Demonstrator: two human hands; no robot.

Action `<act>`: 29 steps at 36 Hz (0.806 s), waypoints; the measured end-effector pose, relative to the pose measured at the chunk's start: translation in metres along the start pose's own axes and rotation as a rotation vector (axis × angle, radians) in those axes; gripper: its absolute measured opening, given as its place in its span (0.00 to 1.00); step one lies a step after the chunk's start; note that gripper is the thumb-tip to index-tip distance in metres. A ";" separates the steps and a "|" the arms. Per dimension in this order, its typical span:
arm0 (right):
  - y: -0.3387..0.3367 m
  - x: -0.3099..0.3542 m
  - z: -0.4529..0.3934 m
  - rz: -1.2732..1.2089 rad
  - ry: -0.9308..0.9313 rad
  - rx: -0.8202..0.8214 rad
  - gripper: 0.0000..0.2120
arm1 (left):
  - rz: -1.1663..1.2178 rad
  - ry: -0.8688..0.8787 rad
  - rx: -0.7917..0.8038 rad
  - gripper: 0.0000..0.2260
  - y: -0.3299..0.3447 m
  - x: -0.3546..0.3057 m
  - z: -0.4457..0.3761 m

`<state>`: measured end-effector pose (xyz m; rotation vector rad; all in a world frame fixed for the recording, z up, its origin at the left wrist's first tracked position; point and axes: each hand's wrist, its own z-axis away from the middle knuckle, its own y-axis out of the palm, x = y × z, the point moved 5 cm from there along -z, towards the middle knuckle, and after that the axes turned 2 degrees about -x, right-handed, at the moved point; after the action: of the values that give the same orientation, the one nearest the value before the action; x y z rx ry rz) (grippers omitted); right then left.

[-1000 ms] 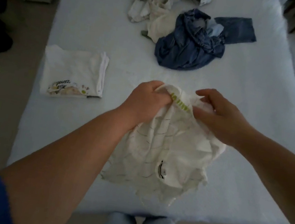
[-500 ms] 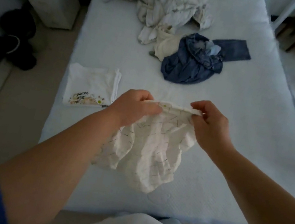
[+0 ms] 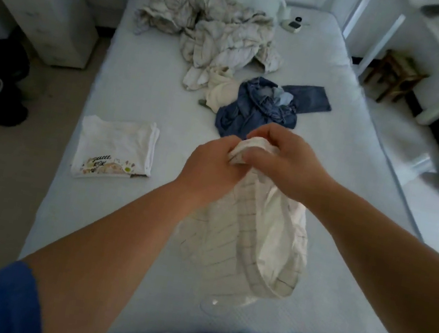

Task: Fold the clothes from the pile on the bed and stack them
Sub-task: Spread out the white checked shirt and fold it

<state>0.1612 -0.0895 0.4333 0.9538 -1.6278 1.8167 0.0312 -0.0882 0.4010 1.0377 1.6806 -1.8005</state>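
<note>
Above the bed's [image 3: 113, 236] bare near edge, both hands [image 3: 245, 160] pinch a white garment [image 3: 246, 240].

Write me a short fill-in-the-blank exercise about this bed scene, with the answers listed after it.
1. The left hand and right hand both grip the white ____ garment.
2. One folded white T-shirt lies on the bed to the ____ of the hands.
3. The crumpled denim clothes are ____ in colour.
4. The held garment hangs ____ the bed.

Answers: checked; left; blue; above
</note>
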 end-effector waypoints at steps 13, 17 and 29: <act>-0.069 -0.107 0.021 0.582 0.192 -0.048 0.17 | 0.039 -0.051 0.007 0.08 0.004 -0.028 -0.027; -0.090 -0.136 0.027 0.404 0.342 0.067 0.07 | -0.313 -0.127 -0.086 0.22 0.016 -0.029 -0.027; -0.131 -0.116 0.015 -0.066 0.165 -0.002 0.09 | -0.755 -0.278 -0.187 0.30 0.095 -0.014 0.014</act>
<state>0.3360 -0.0766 0.4244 0.8235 -1.4810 1.7986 0.1091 -0.1178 0.3521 0.0351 2.1623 -2.0255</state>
